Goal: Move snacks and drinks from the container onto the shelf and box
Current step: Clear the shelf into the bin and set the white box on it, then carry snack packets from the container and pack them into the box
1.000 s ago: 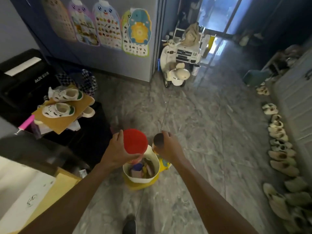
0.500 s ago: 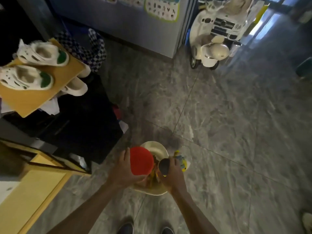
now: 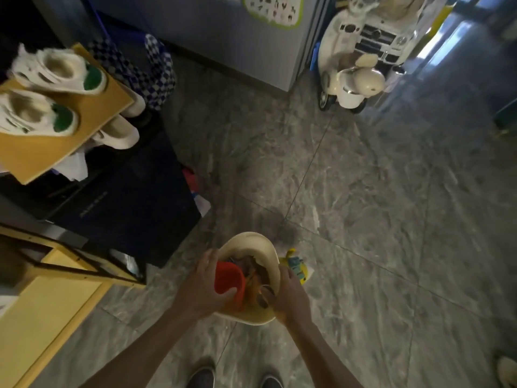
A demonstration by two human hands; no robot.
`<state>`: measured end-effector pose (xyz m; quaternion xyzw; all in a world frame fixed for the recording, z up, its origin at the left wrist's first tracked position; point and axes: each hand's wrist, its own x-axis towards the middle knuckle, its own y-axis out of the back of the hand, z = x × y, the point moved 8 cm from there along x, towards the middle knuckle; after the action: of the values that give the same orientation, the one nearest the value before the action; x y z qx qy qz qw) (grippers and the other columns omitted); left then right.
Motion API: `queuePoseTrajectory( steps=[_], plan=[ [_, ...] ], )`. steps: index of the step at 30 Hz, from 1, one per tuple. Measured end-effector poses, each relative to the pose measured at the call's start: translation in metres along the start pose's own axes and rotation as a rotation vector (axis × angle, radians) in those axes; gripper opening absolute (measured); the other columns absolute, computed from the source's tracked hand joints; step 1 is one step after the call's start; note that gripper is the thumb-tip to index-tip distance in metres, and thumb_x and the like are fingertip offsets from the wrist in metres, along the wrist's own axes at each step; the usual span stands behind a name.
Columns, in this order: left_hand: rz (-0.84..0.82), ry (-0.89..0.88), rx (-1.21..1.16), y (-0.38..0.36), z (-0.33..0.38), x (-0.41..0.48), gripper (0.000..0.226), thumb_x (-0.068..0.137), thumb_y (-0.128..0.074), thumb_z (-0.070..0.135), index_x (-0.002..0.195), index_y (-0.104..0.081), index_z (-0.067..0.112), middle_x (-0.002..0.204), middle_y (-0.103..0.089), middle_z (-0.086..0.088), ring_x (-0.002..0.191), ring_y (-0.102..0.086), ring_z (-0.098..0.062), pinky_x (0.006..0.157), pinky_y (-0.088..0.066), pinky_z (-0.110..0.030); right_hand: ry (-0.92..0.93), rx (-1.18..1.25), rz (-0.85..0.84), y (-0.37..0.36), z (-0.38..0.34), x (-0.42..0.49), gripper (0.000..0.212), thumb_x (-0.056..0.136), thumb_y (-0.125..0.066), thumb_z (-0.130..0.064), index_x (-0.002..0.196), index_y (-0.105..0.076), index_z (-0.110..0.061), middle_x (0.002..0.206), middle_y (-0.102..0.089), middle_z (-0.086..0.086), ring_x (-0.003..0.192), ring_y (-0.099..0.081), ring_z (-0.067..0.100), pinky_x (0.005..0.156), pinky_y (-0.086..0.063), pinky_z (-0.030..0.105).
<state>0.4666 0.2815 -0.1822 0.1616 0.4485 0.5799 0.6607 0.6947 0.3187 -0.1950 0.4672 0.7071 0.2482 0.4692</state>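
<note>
Red tub point(image 3: 228, 278), gripped in the curled fingers of the left hand point(image 3: 201, 287), sits inside the cream bucket point(image 3: 251, 238). Fingers of the right hand point(image 3: 291, 292) reach something dark beside it, grip unclear in the blur. Best lifted straight up, upright, clear of the rim beyond the fingertips.

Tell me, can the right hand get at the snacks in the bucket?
Probably yes. The right hand is at the open bucket rim, fingers dipping in beside the snacks. The left hand and its red can crowd only the left side.
</note>
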Motion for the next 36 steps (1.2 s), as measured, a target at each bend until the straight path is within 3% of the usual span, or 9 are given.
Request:
queuePoseTrajectory(
  steps=[4, 8, 12, 18, 21, 25, 30, 34, 36],
  plan=[
    [0.087, -0.019, 0.054, 0.07, 0.029, -0.015, 0.116, 0.076, -0.053, 0.091, 0.166, -0.004, 0.035, 0.174, -0.01, 0.008, 0.156, -0.028, -0.017, 0.119, -0.039, -0.049, 0.105, -0.031, 0.08, 0.076, -0.042, -0.022, 0.067, 0.093, -0.065, -0.063, 0.146, -0.05, -0.026, 0.14, -0.054, -0.006, 0.123, -0.057, 0.018, 0.085, -0.048, 0.029],
    [0.192, -0.083, 0.075, 0.165, 0.073, -0.038, 0.107, 0.079, -0.039, 0.096, 0.164, -0.018, 0.034, 0.17, -0.022, 0.007, 0.155, -0.028, -0.015, 0.12, -0.038, -0.045, 0.133, -0.083, 0.177, 0.168, -0.085, -0.044, 0.093, 0.084, -0.051, -0.084, 0.155, -0.042, -0.026, 0.159, -0.044, -0.002, 0.133, -0.056, 0.022, 0.099, -0.056, 0.04],
    [0.258, -0.204, 0.151, 0.267, 0.133, -0.068, 0.108, 0.082, -0.033, 0.096, 0.165, -0.025, 0.027, 0.17, -0.024, 0.005, 0.157, -0.024, -0.016, 0.124, -0.032, -0.045, 0.19, -0.104, 0.276, 0.268, -0.146, -0.073, 0.105, 0.084, -0.042, -0.089, 0.164, -0.032, -0.022, 0.169, -0.035, 0.0, 0.149, -0.044, 0.024, 0.115, -0.046, 0.042],
    [0.411, -0.335, 0.276, 0.404, 0.198, -0.115, 0.094, 0.088, -0.04, 0.088, 0.16, -0.038, 0.028, 0.167, -0.032, 0.002, 0.153, -0.032, -0.02, 0.123, -0.033, -0.041, 0.268, -0.108, 0.313, 0.395, -0.245, -0.134, 0.101, 0.088, -0.045, -0.086, 0.166, -0.026, -0.024, 0.171, -0.03, 0.001, 0.148, -0.043, 0.03, 0.116, -0.044, 0.048],
    [0.467, -0.318, 0.289, 0.463, 0.215, -0.142, 0.095, 0.088, -0.041, 0.087, 0.162, -0.032, 0.029, 0.17, -0.027, 0.002, 0.155, -0.029, -0.021, 0.125, -0.028, -0.041, 0.333, -0.119, 0.373, 0.444, -0.288, -0.165, 0.095, 0.089, -0.048, -0.083, 0.159, -0.037, -0.02, 0.164, -0.04, 0.005, 0.142, -0.049, 0.032, 0.111, -0.048, 0.046],
    [0.532, -0.24, 0.304, 0.516, 0.223, -0.185, 0.092, 0.088, -0.047, 0.083, 0.162, -0.031, 0.031, 0.169, -0.03, 0.003, 0.152, -0.034, -0.023, 0.123, -0.032, -0.041, 0.41, -0.138, 0.423, 0.481, -0.327, -0.183, 0.1, 0.08, -0.038, -0.096, 0.155, -0.043, -0.029, 0.16, -0.046, 0.0, 0.144, -0.049, 0.029, 0.111, -0.048, 0.047],
    [0.688, -0.156, 0.323, 0.555, 0.215, -0.255, 0.092, 0.089, -0.045, 0.083, 0.161, -0.034, 0.027, 0.163, -0.039, 0.0, 0.145, -0.044, -0.025, 0.119, -0.038, -0.044, 0.536, -0.18, 0.451, 0.5, -0.364, -0.208, 0.098, 0.087, -0.044, -0.089, 0.161, -0.037, -0.024, 0.16, -0.046, 0.001, 0.145, -0.047, 0.028, 0.114, -0.045, 0.047],
    [0.779, -0.032, 0.316, 0.56, 0.194, -0.31, 0.099, 0.084, -0.036, 0.091, 0.16, -0.032, 0.029, 0.159, -0.043, -0.001, 0.14, -0.049, -0.027, 0.114, -0.045, -0.046, 0.617, -0.161, 0.35, 0.476, -0.375, -0.129, 0.109, 0.071, -0.024, -0.107, 0.155, -0.04, -0.04, 0.153, -0.054, -0.005, 0.132, -0.057, 0.022, 0.102, -0.054, 0.045],
    [0.823, 0.029, 0.34, 0.556, 0.185, -0.343, 0.097, 0.084, -0.034, 0.09, 0.159, -0.034, 0.028, 0.154, -0.047, -0.001, 0.135, -0.051, -0.027, 0.112, -0.046, -0.046, 0.69, -0.188, 0.32, 0.467, -0.393, -0.14, 0.109, 0.072, -0.027, -0.106, 0.16, -0.031, -0.042, 0.159, -0.048, -0.005, 0.138, -0.053, 0.022, 0.104, -0.053, 0.048]
  ],
)
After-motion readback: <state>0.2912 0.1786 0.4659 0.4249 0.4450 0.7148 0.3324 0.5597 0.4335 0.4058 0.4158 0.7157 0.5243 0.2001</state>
